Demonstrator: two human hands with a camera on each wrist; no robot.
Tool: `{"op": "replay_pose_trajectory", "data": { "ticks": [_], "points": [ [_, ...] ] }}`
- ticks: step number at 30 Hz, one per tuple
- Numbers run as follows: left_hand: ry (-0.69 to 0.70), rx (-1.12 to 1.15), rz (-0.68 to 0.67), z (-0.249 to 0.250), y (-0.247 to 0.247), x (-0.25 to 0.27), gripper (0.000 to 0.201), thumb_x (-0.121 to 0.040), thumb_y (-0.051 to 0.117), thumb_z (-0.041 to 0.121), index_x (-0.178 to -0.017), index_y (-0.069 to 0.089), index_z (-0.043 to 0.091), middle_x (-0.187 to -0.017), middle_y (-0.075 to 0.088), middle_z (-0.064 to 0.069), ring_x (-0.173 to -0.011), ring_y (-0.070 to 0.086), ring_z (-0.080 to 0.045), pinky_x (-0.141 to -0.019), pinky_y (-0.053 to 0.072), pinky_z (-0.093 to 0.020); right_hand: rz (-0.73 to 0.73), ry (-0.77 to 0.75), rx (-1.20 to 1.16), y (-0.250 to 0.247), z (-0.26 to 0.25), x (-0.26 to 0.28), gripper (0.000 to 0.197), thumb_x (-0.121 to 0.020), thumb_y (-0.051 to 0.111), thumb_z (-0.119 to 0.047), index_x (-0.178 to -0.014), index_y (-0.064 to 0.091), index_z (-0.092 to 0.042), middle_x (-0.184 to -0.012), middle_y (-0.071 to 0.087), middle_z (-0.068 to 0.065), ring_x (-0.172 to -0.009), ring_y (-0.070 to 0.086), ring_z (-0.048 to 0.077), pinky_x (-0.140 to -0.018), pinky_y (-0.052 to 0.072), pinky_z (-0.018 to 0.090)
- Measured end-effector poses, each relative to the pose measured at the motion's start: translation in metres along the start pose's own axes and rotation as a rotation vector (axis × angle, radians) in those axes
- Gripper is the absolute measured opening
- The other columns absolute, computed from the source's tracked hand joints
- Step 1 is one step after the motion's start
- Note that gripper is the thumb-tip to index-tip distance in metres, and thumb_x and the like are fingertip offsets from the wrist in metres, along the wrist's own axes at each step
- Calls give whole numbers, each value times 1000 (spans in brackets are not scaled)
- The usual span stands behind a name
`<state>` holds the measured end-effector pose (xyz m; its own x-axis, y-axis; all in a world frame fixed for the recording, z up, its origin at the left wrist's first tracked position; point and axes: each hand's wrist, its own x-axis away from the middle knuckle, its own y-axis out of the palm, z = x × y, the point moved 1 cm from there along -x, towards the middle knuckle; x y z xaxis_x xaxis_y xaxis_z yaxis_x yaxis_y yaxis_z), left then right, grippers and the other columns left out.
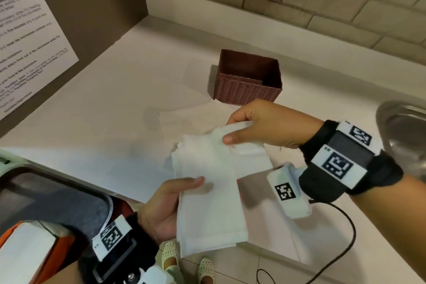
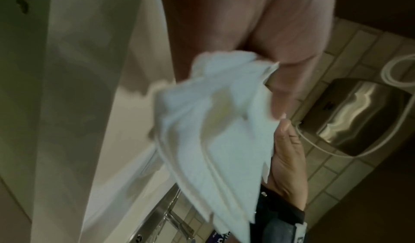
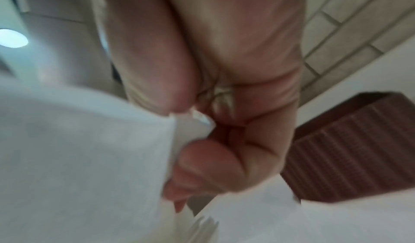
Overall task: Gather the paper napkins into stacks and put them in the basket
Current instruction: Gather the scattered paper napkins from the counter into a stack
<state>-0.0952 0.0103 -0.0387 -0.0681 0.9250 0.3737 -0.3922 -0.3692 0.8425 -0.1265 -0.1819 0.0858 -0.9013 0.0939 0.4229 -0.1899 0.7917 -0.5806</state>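
Note:
A stack of white paper napkins (image 1: 207, 193) is held above the counter's front edge by both hands. My left hand (image 1: 166, 205) grips its near left side, thumb on top. My right hand (image 1: 260, 127) pinches the stack's far end between thumb and fingers. The left wrist view shows the napkin stack (image 2: 213, 140) fanned out, the right wrist view the napkins (image 3: 78, 158) blurred beside my fingers. A brown woven basket (image 1: 247, 89) stands on the counter behind the hands; what shows of its inside holds no napkins. More loose napkins (image 1: 184, 117) lie flat on the counter in front of the basket (image 3: 350, 151).
A white counter (image 1: 103, 104) runs to a tiled wall. A steel sink (image 1: 405, 131) lies at the right edge. A brown panel with a printed notice (image 1: 30, 37) closes the left side. An appliance (image 1: 46, 196) sits at lower left. A black cable (image 1: 341, 237) hangs off the counter front.

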Motion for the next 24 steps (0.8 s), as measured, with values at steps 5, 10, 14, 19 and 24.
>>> {"op": "replay_pose_trajectory", "data": {
  "ticks": [5,10,14,19,24],
  "points": [
    [32,-179,0,1,-5,3,55,-67,68,-5,-121,56,-2,-112,68,-16,-104,64,-31,-87,54,-42,48,-24,-38,-18,-4,9,13,-82,66,-18,-93,72,-18,-80,72,-8,-66,67,-1,-64,56,18],
    [52,-162,-21,8,-4,8,62,-62,74,-5,-121,55,-2,-124,61,-21,-112,59,-37,-91,53,-48,382,14,-142,-33,-7,11,8,-85,64,-21,-87,70,-17,-81,69,0,-68,63,11,-69,55,24],
    [102,-36,109,11,-2,5,69,-40,88,3,-105,66,-4,-111,68,-22,-98,67,-35,-75,59,-42,712,-278,81,-33,-21,26,6,-83,66,-21,-87,70,-20,-78,64,-13,-68,58,-5,-65,46,6],
    [262,120,29,15,11,-1,58,-51,87,23,-103,69,4,-100,73,-15,-95,68,-29,-82,58,-40,534,-523,574,41,-26,32,14,-77,63,-12,-86,74,-11,-76,61,4,-64,58,15,-57,46,23],
    [237,99,-11,11,17,0,51,-74,73,37,-109,63,0,-98,72,-16,-96,67,-27,-84,56,-35,178,-438,604,88,-12,34,31,-83,47,-37,-89,67,-13,-78,55,3,-67,54,15,-46,49,28]
  ]
}}
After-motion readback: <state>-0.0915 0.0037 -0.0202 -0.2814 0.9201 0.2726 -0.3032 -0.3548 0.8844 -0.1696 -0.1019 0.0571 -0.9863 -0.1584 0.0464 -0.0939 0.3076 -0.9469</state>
